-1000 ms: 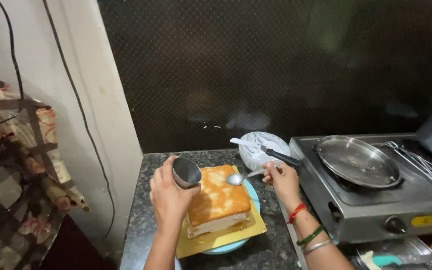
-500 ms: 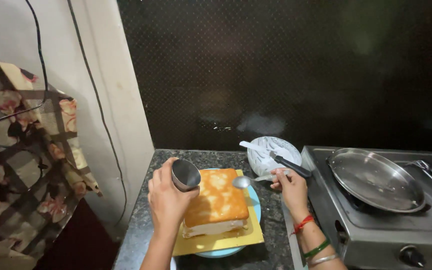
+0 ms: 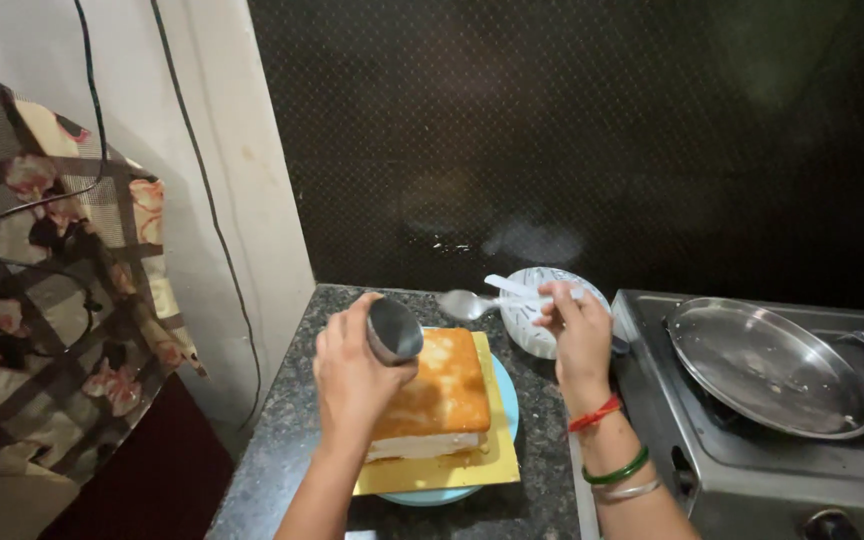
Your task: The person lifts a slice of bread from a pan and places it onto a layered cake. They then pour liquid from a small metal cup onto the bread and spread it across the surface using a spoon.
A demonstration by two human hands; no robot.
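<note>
Left hand (image 3: pixel 352 375) is wrapped around a small steel cup (image 3: pixel 394 330), tilted so its mouth faces the right, and it hovers over the near-left part of the cake (image 3: pixel 442 395). That cake is a rectangular block with a browned orange top and a pale side, sitting on a yellow square board (image 3: pixel 492 455) that rests on a light blue plate (image 3: pixel 505 395) in the middle of the dark speckled counter (image 3: pixel 282 440). Over the far edge of the cake, the right hand (image 3: pixel 577 335) pinches the handle of a steel spoon (image 3: pixel 467 303), the bowl of it pointing left and held level above the counter's back edge. Just behind that hand stands a white patterned bowl (image 3: pixel 532 320) with a white utensil in it. At the counter's right edge sits a steel stove (image 3: pixel 742 480) carrying a shallow steel plate (image 3: pixel 767 365).
</note>
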